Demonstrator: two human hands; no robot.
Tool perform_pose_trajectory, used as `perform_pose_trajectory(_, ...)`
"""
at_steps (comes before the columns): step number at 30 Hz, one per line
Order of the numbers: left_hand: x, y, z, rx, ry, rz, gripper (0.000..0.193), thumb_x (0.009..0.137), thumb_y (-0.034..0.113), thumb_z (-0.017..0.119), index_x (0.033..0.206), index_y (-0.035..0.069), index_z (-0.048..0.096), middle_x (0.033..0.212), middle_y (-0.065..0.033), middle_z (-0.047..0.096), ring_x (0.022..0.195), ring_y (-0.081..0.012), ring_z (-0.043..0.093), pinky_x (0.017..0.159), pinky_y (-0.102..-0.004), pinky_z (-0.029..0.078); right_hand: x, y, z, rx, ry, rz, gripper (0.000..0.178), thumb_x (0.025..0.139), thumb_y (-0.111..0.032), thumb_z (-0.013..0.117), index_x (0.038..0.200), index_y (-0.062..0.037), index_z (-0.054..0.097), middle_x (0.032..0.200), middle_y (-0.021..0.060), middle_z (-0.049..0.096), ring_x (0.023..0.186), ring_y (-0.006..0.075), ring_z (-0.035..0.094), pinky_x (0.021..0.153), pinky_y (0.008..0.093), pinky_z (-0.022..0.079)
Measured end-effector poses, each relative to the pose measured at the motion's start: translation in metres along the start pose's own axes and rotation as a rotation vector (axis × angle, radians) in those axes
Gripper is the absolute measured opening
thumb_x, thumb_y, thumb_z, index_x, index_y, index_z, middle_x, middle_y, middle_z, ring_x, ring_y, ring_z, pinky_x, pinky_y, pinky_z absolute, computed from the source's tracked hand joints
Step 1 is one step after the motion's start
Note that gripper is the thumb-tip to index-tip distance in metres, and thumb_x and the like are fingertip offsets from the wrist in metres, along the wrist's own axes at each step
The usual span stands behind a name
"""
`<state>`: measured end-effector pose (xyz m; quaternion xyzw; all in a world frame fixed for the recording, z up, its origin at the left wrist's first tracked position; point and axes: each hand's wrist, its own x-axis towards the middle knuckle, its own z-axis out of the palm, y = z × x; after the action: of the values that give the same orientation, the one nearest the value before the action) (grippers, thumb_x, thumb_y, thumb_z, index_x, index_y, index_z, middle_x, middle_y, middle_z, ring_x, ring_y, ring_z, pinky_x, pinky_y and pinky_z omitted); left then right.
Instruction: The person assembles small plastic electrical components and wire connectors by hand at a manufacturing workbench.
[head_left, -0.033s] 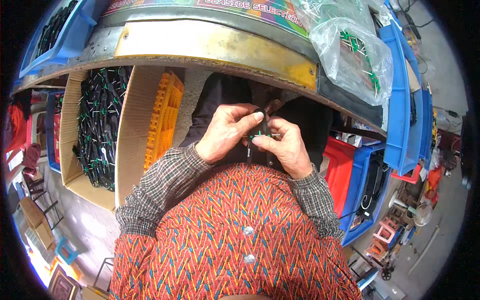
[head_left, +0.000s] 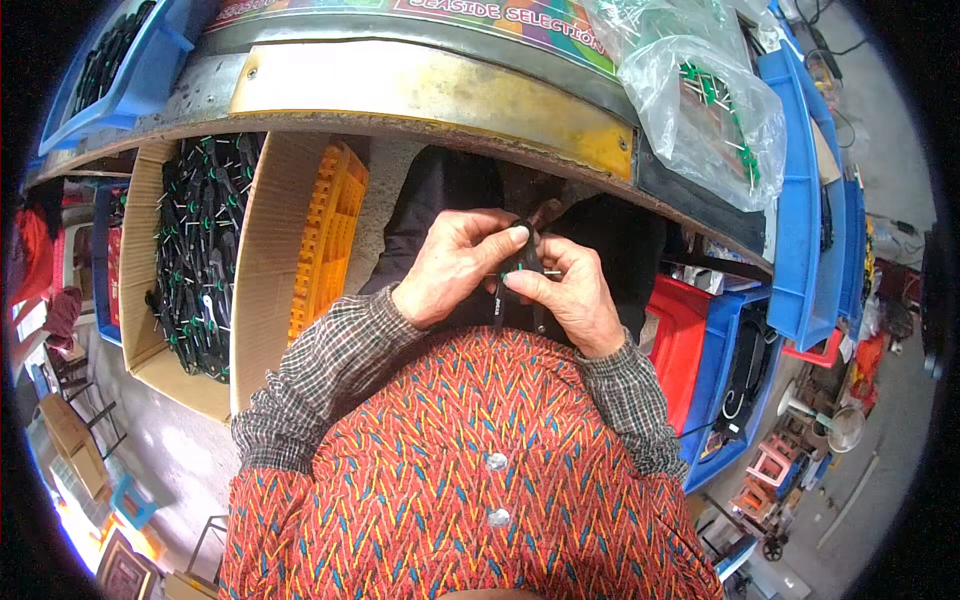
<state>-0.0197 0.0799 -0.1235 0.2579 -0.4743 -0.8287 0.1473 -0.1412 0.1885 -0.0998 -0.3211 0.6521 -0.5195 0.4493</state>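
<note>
Between both hands, above my lap, is a black strap (head_left: 498, 308) with small pale lettering, its lower end hanging down. My left hand (head_left: 450, 262) pinches the looped upper part of it between thumb and fingers. My right hand (head_left: 575, 295) is closed at the strap's middle, thumb pressed over a thin metal pin with green bits (head_left: 551, 272). Part of the pin sticks out to the right of that thumb. Most of the green bits and the fingertips behind the strap are hidden.
Left of my lap stands a cardboard box (head_left: 246, 290) full of black straps with green-ended pins, beside an orange plastic crate (head_left: 325, 245). The bench edge (head_left: 430, 90) crosses ahead. A clear bag (head_left: 655, 90) of green pieces lies right, near blue bins (head_left: 795, 200) and a red container (head_left: 680, 340).
The right thumb covers more of the green bits on the pin. Both hands otherwise stay almost in place on the strap.
</note>
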Motion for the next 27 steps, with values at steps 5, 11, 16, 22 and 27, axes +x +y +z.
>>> perform_pose_trajectory(5, -0.001, 0.004, -0.001, 0.048, -0.022, 0.02, 0.019, 0.093, 0.018, 0.059, 0.091, 0.0, 0.065, 0.072, 0.0029, 0.06, 0.06, -0.0023, 0.05, 0.052, -0.0197, 0.042, 0.0, 0.0, -0.014, -0.024, -0.12, 0.213, 0.029, 0.084, -0.027, 0.07, 0.081, 0.0016, 0.064, 0.066, 0.0034, 0.063, 0.059, 0.0059, 0.056, 0.051, 0.0219, 0.044)
perform_pose_trajectory(11, -0.003, 0.005, 0.002, 0.007, -0.016, -0.012, 0.02, 0.092, 0.019, 0.06, 0.09, 0.0, 0.065, 0.07, 0.0036, 0.058, 0.059, -0.002, 0.048, 0.05, -0.0193, 0.04, 0.002, -0.001, -0.019, -0.045, -0.126, 0.219, 0.026, 0.083, -0.023, 0.071, 0.083, 0.0016, 0.063, 0.07, 0.0037, 0.063, 0.061, 0.0065, 0.057, 0.053, 0.0215, 0.045)
perform_pose_trajectory(16, -0.001, 0.004, 0.001, 0.043, -0.006, 0.046, 0.019, 0.092, 0.019, 0.06, 0.092, 0.0, 0.065, 0.07, 0.0043, 0.058, 0.06, -0.0013, 0.047, 0.051, -0.0192, 0.039, 0.001, 0.008, 0.0, 0.084, 0.057, 0.005, 0.032, 0.087, -0.03, 0.067, 0.078, 0.001, 0.064, 0.062, 0.0023, 0.06, 0.052, 0.0057, 0.054, 0.045, 0.0204, 0.043)
perform_pose_trajectory(22, -0.003, 0.008, 0.003, 0.062, 0.01, 0.0, 0.02, 0.092, 0.019, 0.06, 0.093, 0.0, 0.066, 0.071, 0.0047, 0.058, 0.061, -0.0013, 0.046, 0.052, -0.0194, 0.039, 0.001, -0.003, -0.017, -0.063, -0.15, 0.347, 0.024, 0.081, -0.017, 0.073, 0.09, 0.0031, 0.063, 0.073, 0.0031, 0.063, 0.065, 0.0069, 0.057, 0.056, 0.0219, 0.047)
perform_pose_trajectory(27, -0.001, 0.001, 0.001, 0.051, -0.006, 0.032, 0.02, 0.093, 0.02, 0.059, 0.092, 0.0, 0.065, 0.07, 0.0032, 0.059, 0.058, -0.0021, 0.049, 0.049, -0.0191, 0.04, 0.003, -0.005, -0.018, -0.036, -0.063, 0.201, 0.026, 0.084, -0.024, 0.07, 0.081, 0.0011, 0.064, 0.065, 0.0021, 0.061, 0.055, 0.0056, 0.054, 0.05, 0.0208, 0.044)
